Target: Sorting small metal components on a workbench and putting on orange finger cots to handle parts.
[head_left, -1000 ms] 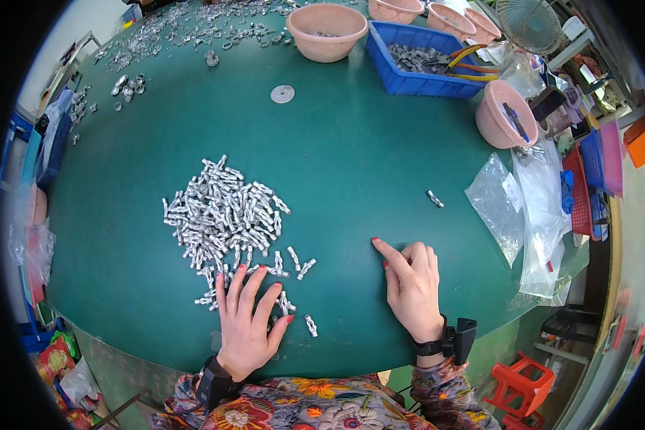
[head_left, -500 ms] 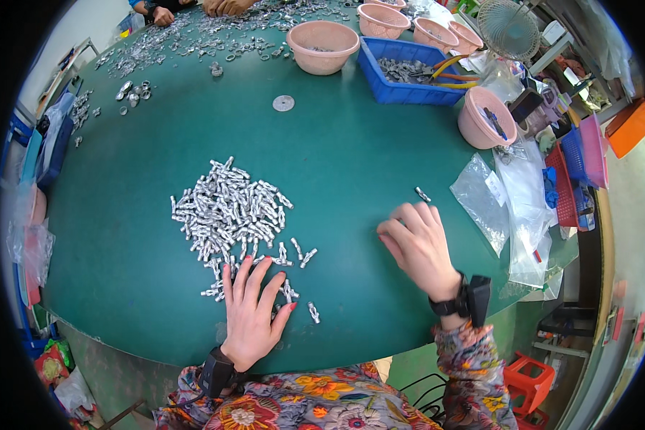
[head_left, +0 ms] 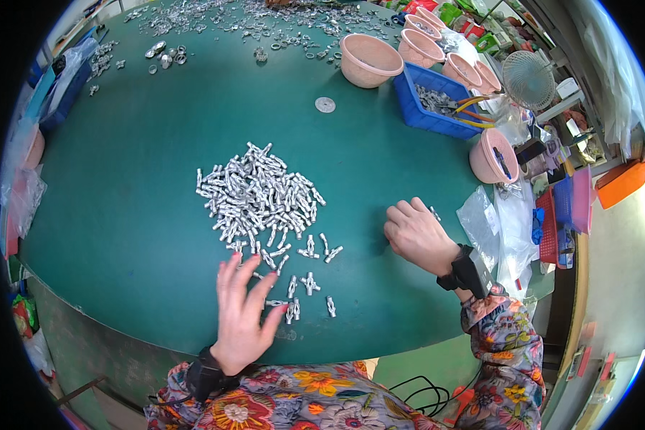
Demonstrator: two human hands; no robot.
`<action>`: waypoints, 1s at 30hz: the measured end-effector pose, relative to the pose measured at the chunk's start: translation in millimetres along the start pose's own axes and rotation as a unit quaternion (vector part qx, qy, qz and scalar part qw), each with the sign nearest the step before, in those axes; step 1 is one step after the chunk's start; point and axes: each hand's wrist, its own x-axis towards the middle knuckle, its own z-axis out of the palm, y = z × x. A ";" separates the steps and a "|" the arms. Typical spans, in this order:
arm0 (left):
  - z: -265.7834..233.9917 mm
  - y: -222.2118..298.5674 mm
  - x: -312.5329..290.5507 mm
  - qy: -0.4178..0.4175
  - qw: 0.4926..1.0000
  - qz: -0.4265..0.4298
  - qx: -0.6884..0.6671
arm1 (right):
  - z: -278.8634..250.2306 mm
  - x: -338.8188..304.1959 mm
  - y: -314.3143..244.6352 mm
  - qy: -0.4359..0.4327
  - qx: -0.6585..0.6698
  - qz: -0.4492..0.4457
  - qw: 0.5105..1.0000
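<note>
A heap of small silver metal fittings (head_left: 254, 193) lies in the middle of the green table (head_left: 122, 179). Several loose fittings (head_left: 308, 283) trail from the heap toward me. My left hand (head_left: 244, 315) rests flat among them, fingers spread, holding nothing. My right hand (head_left: 416, 233) lies knuckles-up to the right of the heap, fingers curled down onto the table. A single fitting (head_left: 435, 213) shows just beyond its fingertips; whether the fingers touch or grip it is hidden.
At the back stand a pink bowl (head_left: 369, 61), a blue tray (head_left: 433, 100) of metal parts and further pink bowls. A tilted pink bowl (head_left: 491, 154) and clear plastic bags (head_left: 502, 229) lie right of my right hand. A metal disc (head_left: 325, 104) lies mid-table.
My right hand has moved away from me and to the right, up to the single fitting. My left hand has stayed among the loose fittings, fingers spreading a little.
</note>
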 end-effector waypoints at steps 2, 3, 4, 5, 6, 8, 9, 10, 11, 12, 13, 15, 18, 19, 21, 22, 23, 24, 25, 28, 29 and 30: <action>-13.1 -8.1 -7.4 0.026 0.999 -0.025 0.011 | 1.3 2.7 0.7 -0.014 0.003 -0.002 1.000; -20.4 -10.0 -12.3 0.031 0.998 -0.046 0.030 | 2.8 3.9 0.3 -0.015 0.000 -0.004 1.000; -24.4 -13.5 -16.2 0.041 0.997 -0.061 0.035 | 4.2 4.4 0.6 -0.017 -0.004 -0.005 1.000; -28.7 -16.8 -20.1 0.046 0.995 -0.076 0.046 | 5.6 4.3 0.8 -0.019 -0.006 -0.005 1.000; -32.3 -20.6 -24.4 0.050 0.993 -0.090 0.057 | 7.2 3.6 1.0 -0.027 0.001 0.000 1.000; -40.7 -26.5 -32.7 0.060 0.989 -0.113 0.071 | 10.9 2.0 3.1 -0.034 0.006 0.006 0.999; -42.8 -29.8 -37.0 0.058 0.988 -0.125 0.076 | 14.9 0.4 5.2 -0.018 0.020 0.010 1.000; -45.7 -33.1 -41.5 0.058 0.986 -0.137 0.082 | 16.2 -0.6 7.3 0.000 0.034 0.013 0.999; -47.5 -36.1 -46.2 0.057 0.986 -0.137 0.081 | 14.4 -1.2 11.8 -0.002 0.034 0.013 0.999; -48.6 -38.8 -50.9 0.061 0.983 -0.147 0.092 | 11.3 -0.7 19.8 0.015 0.050 0.029 0.998; -50.5 -40.4 -55.5 0.065 0.979 -0.160 0.109 | 10.5 3.4 29.7 0.036 0.070 0.042 0.996; -49.7 -44.3 -62.9 0.071 0.975 -0.174 0.116 | -1.1 11.5 59.7 0.092 0.057 0.101 0.989; -47.6 -45.0 -61.5 0.084 0.972 -0.186 0.118 | -8.8 18.5 127.8 0.144 0.029 0.192 0.970; -45.0 -46.5 -59.6 0.081 0.974 -0.176 0.115 | -14.3 15.2 150.3 0.138 0.021 0.215 0.967; -44.2 -49.9 -60.9 0.082 0.976 -0.169 0.113 | -17.6 19.2 164.8 0.136 0.013 0.233 0.963; -44.9 -51.4 -62.7 0.086 0.974 -0.176 0.111 | -16.1 24.5 164.6 0.100 0.028 0.207 0.973; -45.0 -52.6 -63.8 0.089 0.974 -0.181 0.106 | -15.4 28.0 163.6 0.062 0.041 0.183 0.980; -45.1 -53.0 -64.0 0.093 0.974 -0.179 0.103 | -12.4 29.1 157.9 0.044 0.020 0.180 0.983; -45.4 -51.3 -62.8 0.096 0.971 -0.186 0.112 | -8.1 26.5 155.4 0.060 0.031 0.188 0.980; -43.2 -46.0 -55.4 0.099 0.971 -0.192 0.102 | 6.8 -3.2 153.4 0.107 0.069 0.242 0.962; -45.5 -48.0 -58.8 0.104 0.971 -0.191 0.099 | 10.6 -11.0 144.1 0.091 0.096 0.242 0.961; -46.5 -51.3 -61.8 0.111 0.972 -0.185 0.093 | 7.8 -19.8 131.4 0.077 0.118 0.246 0.959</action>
